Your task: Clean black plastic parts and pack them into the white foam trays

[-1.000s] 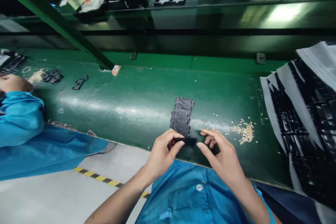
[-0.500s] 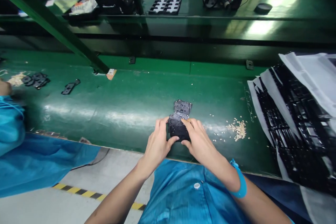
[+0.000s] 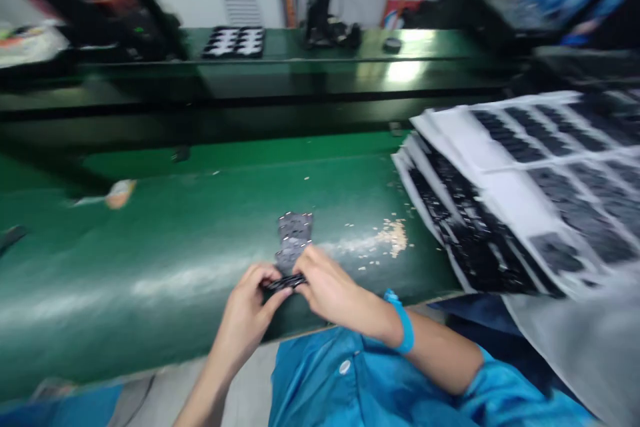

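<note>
My left hand [image 3: 250, 300] and my right hand [image 3: 330, 283] are closed on a thin stack of black plastic parts [image 3: 284, 282], held edge-on between fingers and thumbs near the front edge of the green table [image 3: 165, 240]. Just beyond my fingers, more flat dark parts [image 3: 295, 227] lie overlapping on the table. To their right sits a scatter of small pale pieces [image 3: 394, 237].
Layered white trays [image 3: 480, 147] with rows of black parts fill the right side. Along the back shelf stand a black tray with white shapes [image 3: 234, 42] and a round black object [image 3: 393, 45]. A dark post rises at the left. Someone's blue sleeve shows at the upper right.
The view has swung to the right, showing more of the trays. The black parts under my hands have been lifted and tipped up edge-on.
</note>
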Action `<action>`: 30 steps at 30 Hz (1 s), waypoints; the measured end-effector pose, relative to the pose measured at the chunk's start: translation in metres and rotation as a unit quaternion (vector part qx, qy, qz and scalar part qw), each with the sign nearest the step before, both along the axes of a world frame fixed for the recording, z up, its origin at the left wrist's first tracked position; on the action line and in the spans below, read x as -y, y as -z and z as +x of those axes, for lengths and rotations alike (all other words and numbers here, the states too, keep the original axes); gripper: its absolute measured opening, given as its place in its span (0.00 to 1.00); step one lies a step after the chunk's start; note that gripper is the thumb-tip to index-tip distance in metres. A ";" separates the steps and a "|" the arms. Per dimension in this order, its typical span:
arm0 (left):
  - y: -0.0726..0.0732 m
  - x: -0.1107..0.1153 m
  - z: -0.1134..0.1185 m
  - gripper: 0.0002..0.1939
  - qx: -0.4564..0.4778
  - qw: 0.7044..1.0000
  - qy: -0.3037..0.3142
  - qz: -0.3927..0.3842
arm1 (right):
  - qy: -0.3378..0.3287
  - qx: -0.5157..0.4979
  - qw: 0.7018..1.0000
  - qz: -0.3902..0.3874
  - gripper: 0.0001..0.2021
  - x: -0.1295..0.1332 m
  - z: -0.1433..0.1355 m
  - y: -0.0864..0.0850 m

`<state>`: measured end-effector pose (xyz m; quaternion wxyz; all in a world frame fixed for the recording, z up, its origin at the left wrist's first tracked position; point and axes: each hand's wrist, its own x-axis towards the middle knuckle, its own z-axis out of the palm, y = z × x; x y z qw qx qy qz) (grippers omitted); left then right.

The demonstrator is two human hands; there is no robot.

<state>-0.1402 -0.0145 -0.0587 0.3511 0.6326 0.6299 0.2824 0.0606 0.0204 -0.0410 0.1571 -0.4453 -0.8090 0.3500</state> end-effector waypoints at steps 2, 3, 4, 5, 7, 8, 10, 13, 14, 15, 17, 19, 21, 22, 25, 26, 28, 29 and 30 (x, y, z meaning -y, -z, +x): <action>-0.004 -0.006 -0.013 0.18 -0.017 0.999 0.006 -0.041 | -0.014 0.001 1.000 0.006 0.09 -0.003 0.003 -0.009; -0.006 -0.013 -0.021 0.21 -0.030 0.998 0.024 -0.056 | -0.019 0.001 1.000 0.003 0.08 -0.006 0.005 -0.014; -0.009 -0.022 -0.028 0.23 -0.045 0.994 0.064 -0.078 | -0.022 -0.008 1.000 -0.002 0.10 -0.011 0.009 -0.019; -0.014 -0.031 -0.033 0.25 -0.059 0.990 0.096 -0.088 | -0.023 -0.028 0.999 -0.015 0.13 -0.015 0.014 -0.025; -0.031 -0.052 -0.034 0.25 -0.080 0.977 0.170 -0.101 | -0.028 -0.115 0.991 -0.067 0.22 -0.023 0.023 -0.034; -0.042 -0.061 -0.029 0.24 -0.086 0.969 0.207 -0.102 | -0.044 -0.180 0.977 -0.110 0.25 -0.025 0.028 -0.036; -0.069 -0.078 -0.008 0.21 -0.097 0.950 0.281 -0.092 | -0.088 -0.321 0.915 -0.229 0.28 -0.025 0.035 -0.035; -0.101 -0.099 0.038 0.14 -0.117 0.919 0.372 -0.054 | -0.090 -0.480 0.778 -0.394 0.33 -0.013 0.045 -0.025; -0.108 -0.105 0.053 0.14 -0.123 0.915 0.383 -0.033 | -0.060 -0.514 0.747 -0.418 0.35 -0.005 0.049 -0.021; -0.112 -0.109 0.068 0.16 -0.129 0.914 0.385 -0.010 | -0.016 -0.543 0.726 -0.421 0.36 0.003 0.053 -0.018; -0.113 -0.115 0.091 0.21 -0.142 0.918 0.370 0.025 | 0.096 -0.601 0.693 -0.387 0.36 0.020 0.062 -0.016; -0.109 -0.117 0.110 0.21 -0.148 0.918 0.366 0.030 | 0.211 -0.655 0.646 -0.329 0.35 0.036 0.070 -0.021; -0.105 -0.115 0.125 0.15 -0.135 0.910 0.392 0.010 | 0.280 -0.693 0.600 -0.285 0.33 0.047 0.076 -0.030; -0.104 -0.113 0.132 0.13 -0.123 0.905 0.407 -0.001 | 0.297 -0.705 0.584 -0.272 0.32 0.051 0.078 -0.034; -0.102 -0.110 0.151 0.14 -0.081 0.897 0.433 -0.038 | 0.328 -0.720 0.558 -0.250 0.30 0.057 0.081 -0.041; -0.101 -0.109 0.156 0.14 -0.071 0.897 0.434 -0.047 | 0.338 -0.723 0.552 -0.241 0.30 0.058 0.082 -0.041; -0.097 -0.111 0.164 0.15 -0.062 0.898 0.432 -0.053 | 0.348 -0.734 0.539 -0.224 0.30 0.057 0.082 -0.036; -0.093 -0.112 0.166 0.16 -0.063 0.899 0.431 -0.052 | 0.348 -0.740 0.534 -0.217 0.31 0.055 0.083 -0.030; -0.088 -0.115 0.169 0.16 -0.066 0.900 0.429 -0.050 | 0.341 -0.747 0.529 -0.215 0.32 0.052 0.084 -0.024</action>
